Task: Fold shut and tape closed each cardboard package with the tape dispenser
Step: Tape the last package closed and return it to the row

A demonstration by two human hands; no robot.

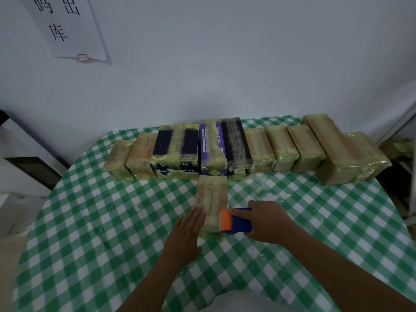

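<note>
Running straight away from us, the package (212,199) has our left hand (188,230) flat against its left edge, our right hand (267,224) gripping the tape dispenser (235,220) at its near end.

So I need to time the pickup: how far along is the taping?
Done: the row of packages at the far edge of the table all look wrapped in tape. In hand: the front package, steadied by the left hand flat against its side while the right hand grips the tape dispenser at its near end. Left: finishing this one; no untaped box shows.
</note>
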